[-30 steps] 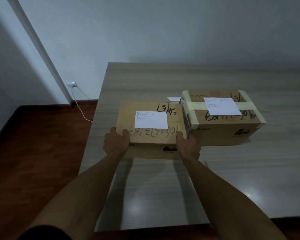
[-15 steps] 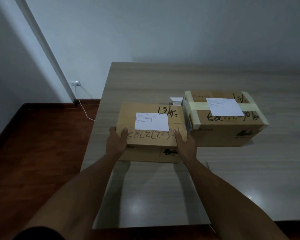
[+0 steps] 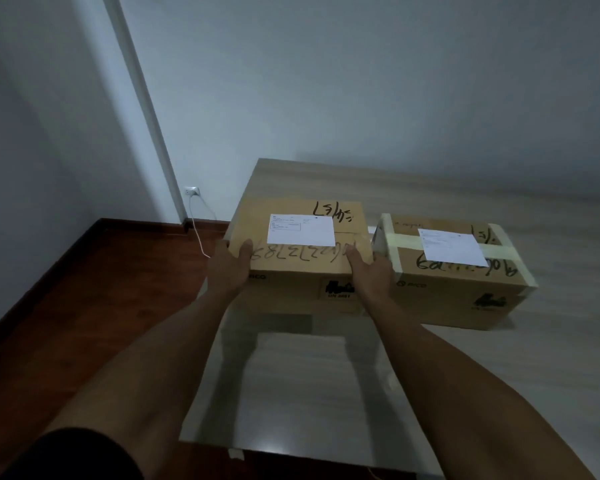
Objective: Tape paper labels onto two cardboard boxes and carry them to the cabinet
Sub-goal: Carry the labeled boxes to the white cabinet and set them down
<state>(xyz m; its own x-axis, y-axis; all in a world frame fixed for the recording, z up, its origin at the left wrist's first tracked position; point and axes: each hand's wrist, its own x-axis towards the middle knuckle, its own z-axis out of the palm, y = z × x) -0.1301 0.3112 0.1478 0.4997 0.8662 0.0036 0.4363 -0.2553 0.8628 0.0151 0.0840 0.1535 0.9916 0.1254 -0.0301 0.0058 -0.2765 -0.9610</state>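
Both hands are on the near box right now: left hand wraps its 9 o'clock corner with the thumb on top, right hand does the same at the 3 o'clock corner, so each grip is curled round the cardboard edge. The box looks lifted, or at least tipped up off the surface, judging by the shadow under it, though I can't say for sure it's clear. Its paper label sits flat on top. I can't make out any tape on it. The second box sits at 3 o'clock, just beside the first, with pale tape bands crossing its own label.

What could go wrong, I reckon: the hold is only on the near corners, so the far end could sag and slip out. If that label really isn't taped, it could slide off mid-carry. Swinging right would bump the neighbour.
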